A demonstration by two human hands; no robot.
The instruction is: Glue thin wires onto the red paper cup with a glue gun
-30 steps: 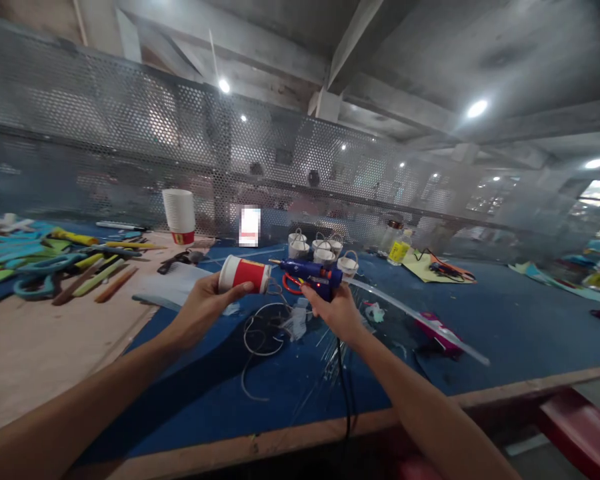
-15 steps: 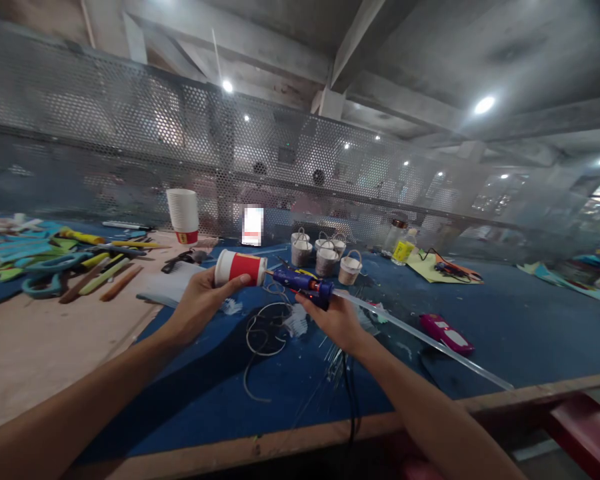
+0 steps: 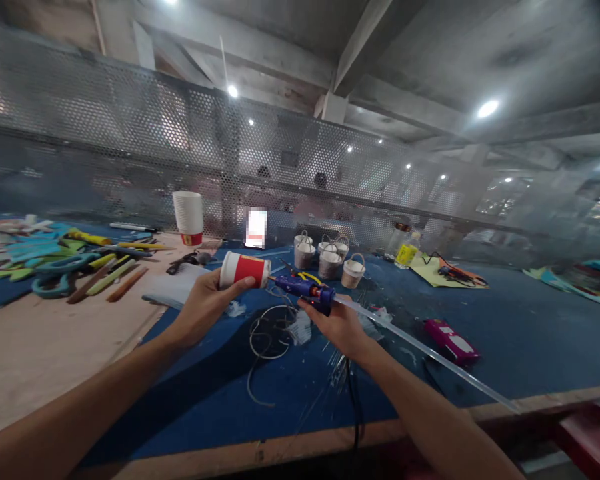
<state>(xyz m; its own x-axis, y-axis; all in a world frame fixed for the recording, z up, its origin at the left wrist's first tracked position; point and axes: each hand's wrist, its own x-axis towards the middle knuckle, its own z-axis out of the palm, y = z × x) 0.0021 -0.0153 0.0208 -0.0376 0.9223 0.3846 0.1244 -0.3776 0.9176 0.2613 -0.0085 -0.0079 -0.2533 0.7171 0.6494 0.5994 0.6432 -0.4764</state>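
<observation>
Red-and-white paper cup (image 3: 244, 271) lies sideways in the left hand (image 3: 206, 304), fingers wrapped round it; the right hand (image 3: 338, 323) grips a blue glue gun (image 3: 305, 289), nozzle at the cup's base. Beyond the cup, small handled buckets (image 3: 329, 259) stand on the worktop (image 3: 505, 320).

Blue-covered workbench (image 3: 505, 333); on it small handled buckets (image 3: 330, 261), stacked cups (image 3: 189, 217), pink case (image 3: 450, 340), loose wire (image 3: 265, 337), scissors (image 3: 55, 280), yellow-labelled bottle (image 3: 405, 252).
</observation>
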